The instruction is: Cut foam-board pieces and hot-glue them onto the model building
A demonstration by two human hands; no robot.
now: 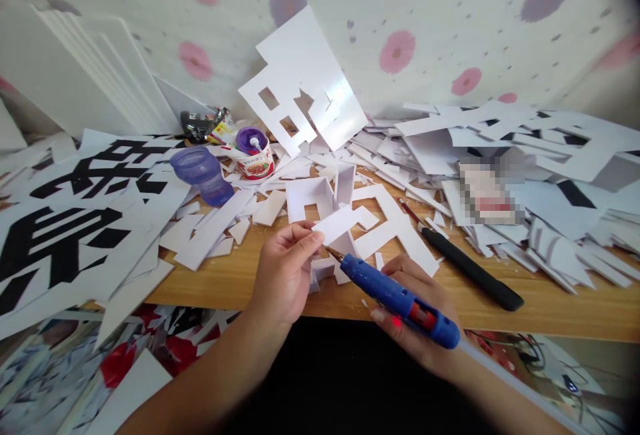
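Between the thumb and fingers of my left hand [289, 273] is a small white strip of board [336, 224]. My right hand [420, 315] is wrapped round a blue hot glue gun [383, 283], its metal nozzle pointing left, close to the lower edge of the strip. A red light glows by the grip, and a pale glue stick [505, 375] trails from the gun's back end. Just beyond both hands, a white cut-out character [415, 235] lies on the wooden table [225, 288], with upright white pieces [305, 196] standing beside it.
A black-handled cutter [470, 267] lies to the right. Purple plastic cup [203, 175] and a paper food tub [256, 163] stand at left. Sheets with black characters [75, 221] cover the left side. White offcuts [415, 148] pile up at the back, where a cut board [310, 81] leans.
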